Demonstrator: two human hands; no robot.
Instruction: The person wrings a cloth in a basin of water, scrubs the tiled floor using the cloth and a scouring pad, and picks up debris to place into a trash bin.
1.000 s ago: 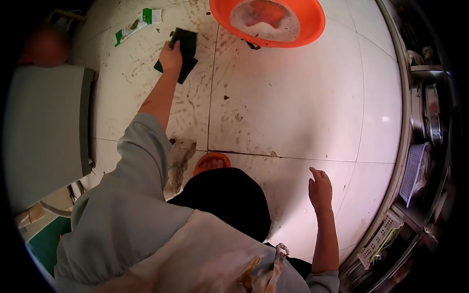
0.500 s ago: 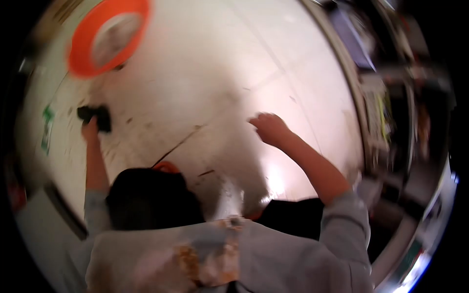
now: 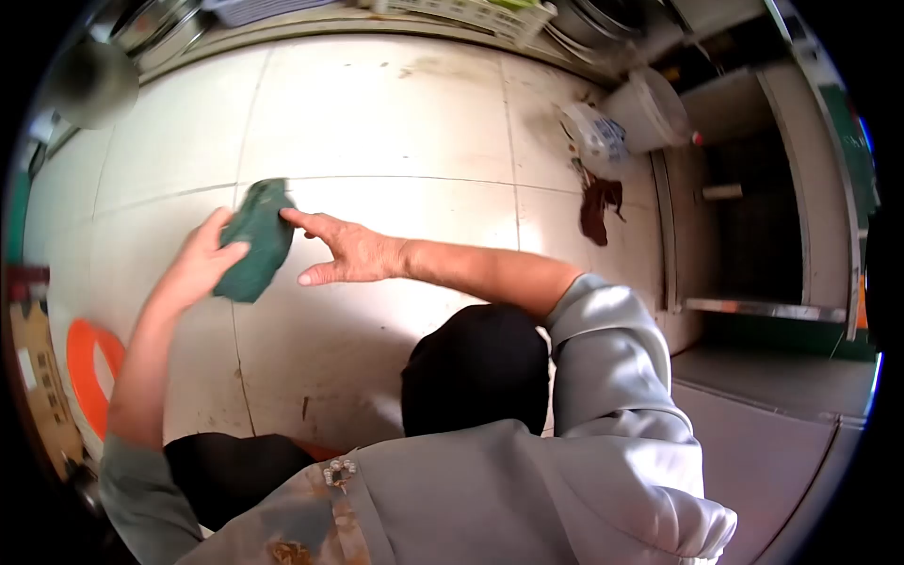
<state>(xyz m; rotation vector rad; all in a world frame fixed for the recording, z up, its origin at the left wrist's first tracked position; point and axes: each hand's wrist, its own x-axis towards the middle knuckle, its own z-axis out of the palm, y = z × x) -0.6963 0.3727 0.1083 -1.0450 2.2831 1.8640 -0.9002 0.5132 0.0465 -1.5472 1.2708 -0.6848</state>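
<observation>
My left hand (image 3: 202, 260) grips a dark green cloth (image 3: 257, 243), bunched into a long wad, with the thumb lying over its near side. The cloth is in front of me, over the pale tiled floor (image 3: 377, 122). From the other side my right hand (image 3: 353, 250) reaches toward it. Its index fingertip is at the cloth's right edge, touching or very close. The right thumb stands apart from the fingers, and nothing is in that hand.
An orange basin (image 3: 91, 377) is on the floor at the left, partly behind my forearm. A white bucket (image 3: 650, 108), a plastic bag (image 3: 595, 137) and a dark red cloth (image 3: 598, 207) are at the right. Crates (image 3: 471, 17) and pots line the far ledge; an open cabinet (image 3: 753, 188) stands right.
My view has swung to the right, so the orange basin now sits low at the left. The green cloth, still in my left hand, and my right hand have come close together.
</observation>
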